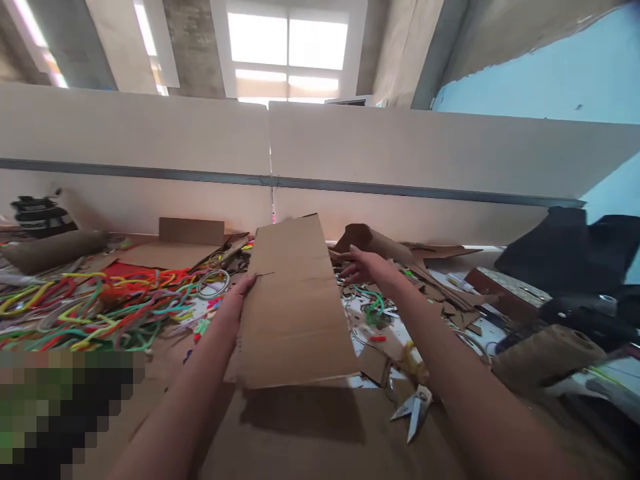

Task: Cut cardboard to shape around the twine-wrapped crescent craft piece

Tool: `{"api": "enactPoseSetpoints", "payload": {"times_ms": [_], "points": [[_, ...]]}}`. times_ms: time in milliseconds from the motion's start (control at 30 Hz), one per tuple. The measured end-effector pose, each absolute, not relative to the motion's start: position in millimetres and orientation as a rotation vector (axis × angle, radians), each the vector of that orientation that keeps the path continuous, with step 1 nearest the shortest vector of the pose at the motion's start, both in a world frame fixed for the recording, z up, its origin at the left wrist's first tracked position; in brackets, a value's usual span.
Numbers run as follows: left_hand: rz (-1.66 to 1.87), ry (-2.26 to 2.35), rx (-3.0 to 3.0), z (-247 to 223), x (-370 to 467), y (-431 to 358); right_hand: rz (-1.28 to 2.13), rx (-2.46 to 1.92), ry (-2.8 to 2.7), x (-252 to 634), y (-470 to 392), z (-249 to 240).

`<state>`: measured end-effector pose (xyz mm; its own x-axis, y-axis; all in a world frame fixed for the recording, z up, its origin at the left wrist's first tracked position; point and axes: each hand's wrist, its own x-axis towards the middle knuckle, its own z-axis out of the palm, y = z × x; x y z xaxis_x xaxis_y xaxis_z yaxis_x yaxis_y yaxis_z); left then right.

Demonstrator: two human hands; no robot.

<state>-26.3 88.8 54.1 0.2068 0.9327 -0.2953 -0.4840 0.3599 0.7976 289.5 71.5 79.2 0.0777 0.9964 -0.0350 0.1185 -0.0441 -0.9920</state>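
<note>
A brown cardboard sheet [295, 307] is held up and tilted above the table, casting a shadow below it. My left hand [243, 297] grips its left edge, the thumb on the front face and the other fingers hidden behind. A short thin dark line, perhaps a needle or thread, shows by that thumb. To the right of the sheet, my right hand [367, 270] is apart from it, fingers spread and nothing visible in them. Under my right forearm lie scissors [415, 408] with their blades apart, near small cardboard scraps [375, 365].
Colourful cords [100, 307] are heaped on the left, with a metal ring [213, 284] beside them. A rolled brown sheet [363, 240] lies at the back. On the right are a twine spool [550, 357] and a brown box [505, 287]. A white partition [425, 153] stands behind.
</note>
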Motion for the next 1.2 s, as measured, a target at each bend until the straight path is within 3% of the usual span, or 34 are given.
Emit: {"api": "enactPoseSetpoints", "payload": {"times_ms": [100,233,1200], "points": [[1.184,0.778,0.699,44.7,-11.1,81.9,1.229,-1.215,-1.255,258.7,47.3,74.4],[1.070,0.681,0.809,31.6,-4.1,82.7,1.219,-1.151,-1.179,242.7,28.9,67.0],[0.968,0.600,0.949,35.5,-2.4,70.8,1.251,-1.303,-1.085,283.1,-31.9,66.4]]}}
